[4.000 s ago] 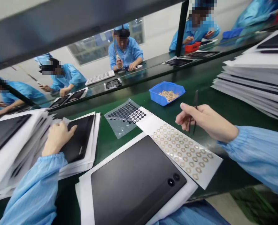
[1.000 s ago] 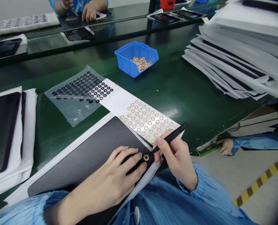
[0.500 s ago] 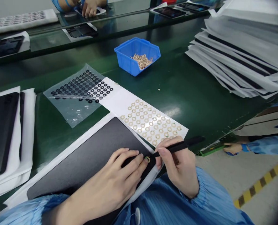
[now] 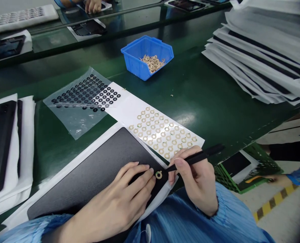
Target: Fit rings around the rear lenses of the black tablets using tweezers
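Note:
My left hand (image 4: 122, 195) lies on the back of a black tablet (image 4: 96, 168), fingers stretched out and fingertips near its right corner. Beside those fingertips a small beige ring sticker (image 4: 158, 174) sits on the tablet's surface. In my right hand (image 4: 197, 179) is a pair of slim black tweezers (image 4: 190, 159), gripped like a pen, their tip at the tablet's corner just right of the ring. White wrapping (image 4: 86, 153) lies under the tablet. A white sheet (image 4: 129, 101) with rows of beige rings and black rings reaches from the tablet's far edge, partly under clear film (image 4: 76, 125).
Behind the sheet stands a blue bin (image 4: 147, 60) of loose beige rings. Stacked wrapped tablets (image 4: 256, 60) rise at the right; more tablets (image 4: 0, 145) lie left. Another person's hand (image 4: 93, 6) works across the line. Below right, a co-worker's hand (image 4: 279, 180) is at a green crate (image 4: 258, 158).
My left fingertips have drawn back slightly from the ring sticker, which now shows whole. The tweezers' tip stays beside it. At the lower right, the co-worker's hand has moved and the crate shows more.

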The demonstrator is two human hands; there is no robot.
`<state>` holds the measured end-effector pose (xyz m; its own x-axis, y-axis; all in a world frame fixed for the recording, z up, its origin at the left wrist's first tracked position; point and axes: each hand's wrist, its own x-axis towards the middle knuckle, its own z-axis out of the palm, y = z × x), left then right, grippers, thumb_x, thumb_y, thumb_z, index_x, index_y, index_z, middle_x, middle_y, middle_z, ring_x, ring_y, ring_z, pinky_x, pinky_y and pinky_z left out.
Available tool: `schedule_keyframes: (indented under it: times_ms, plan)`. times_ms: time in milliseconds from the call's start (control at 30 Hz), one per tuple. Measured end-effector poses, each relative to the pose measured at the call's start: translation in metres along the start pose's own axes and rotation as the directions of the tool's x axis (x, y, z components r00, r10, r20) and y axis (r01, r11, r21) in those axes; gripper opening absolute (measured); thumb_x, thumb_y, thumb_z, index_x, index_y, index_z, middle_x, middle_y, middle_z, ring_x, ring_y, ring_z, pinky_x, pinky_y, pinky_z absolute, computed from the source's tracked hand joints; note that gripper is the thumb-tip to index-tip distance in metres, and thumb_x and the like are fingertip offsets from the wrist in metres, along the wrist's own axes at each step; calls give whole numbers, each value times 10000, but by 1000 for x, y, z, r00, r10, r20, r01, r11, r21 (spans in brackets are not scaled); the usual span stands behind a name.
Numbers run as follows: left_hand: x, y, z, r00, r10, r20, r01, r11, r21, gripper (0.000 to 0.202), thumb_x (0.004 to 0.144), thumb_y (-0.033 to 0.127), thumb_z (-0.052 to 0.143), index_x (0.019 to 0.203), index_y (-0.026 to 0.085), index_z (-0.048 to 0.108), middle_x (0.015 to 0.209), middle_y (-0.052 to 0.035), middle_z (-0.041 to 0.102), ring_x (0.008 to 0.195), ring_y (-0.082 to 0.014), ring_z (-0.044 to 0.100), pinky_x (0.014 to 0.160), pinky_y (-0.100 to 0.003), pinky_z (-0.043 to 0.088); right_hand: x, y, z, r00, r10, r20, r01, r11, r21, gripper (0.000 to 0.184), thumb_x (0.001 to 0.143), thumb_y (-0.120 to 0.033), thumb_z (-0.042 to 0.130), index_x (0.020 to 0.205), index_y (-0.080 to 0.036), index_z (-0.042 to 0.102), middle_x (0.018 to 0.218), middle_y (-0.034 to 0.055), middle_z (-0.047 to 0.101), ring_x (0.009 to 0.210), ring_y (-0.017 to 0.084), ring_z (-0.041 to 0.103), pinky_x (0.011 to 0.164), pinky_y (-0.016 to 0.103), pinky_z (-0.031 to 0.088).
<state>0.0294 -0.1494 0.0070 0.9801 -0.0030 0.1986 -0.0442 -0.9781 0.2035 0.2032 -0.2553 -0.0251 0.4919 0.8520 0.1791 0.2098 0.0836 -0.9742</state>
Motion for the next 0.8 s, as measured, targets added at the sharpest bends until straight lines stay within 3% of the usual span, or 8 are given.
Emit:
schedule_keyframes:
  times_ms: [300,533,800]
  plan:
    - [0,1,0,1000,-1,-23,1,1000,-1,263,935,129,446,1145,62,589,1170,-96,631,1139,-256,519,1006,-461,425,-1,1,-3,998,16,53,-20,998,65,86,912,-145,468,933,-227,486,669,-23,601,453,108,568,441,251,476]
    - [1,-1,0,1000,1,-22,-1,1000,2,276,943,134,425,1153,65,589,1167,-99,630,1131,-258,524,997,-457,431,1,1,1,999,0,40,0,1000,-13,60,908,-157,482,891,-214,480,763,0,606,432,81,553,413,230,471]
    - [1,0,-2,1000,7,-6,-7,1000,19,301,940,127,416,1192,71,571,1173,-91,631,1129,-256,523,999,-449,433,-1,-1,3,1000,-16,-19,14,992,-127,100,913,-142,466,856,-221,447,678,-38,556,387,70,550,388,208,459]
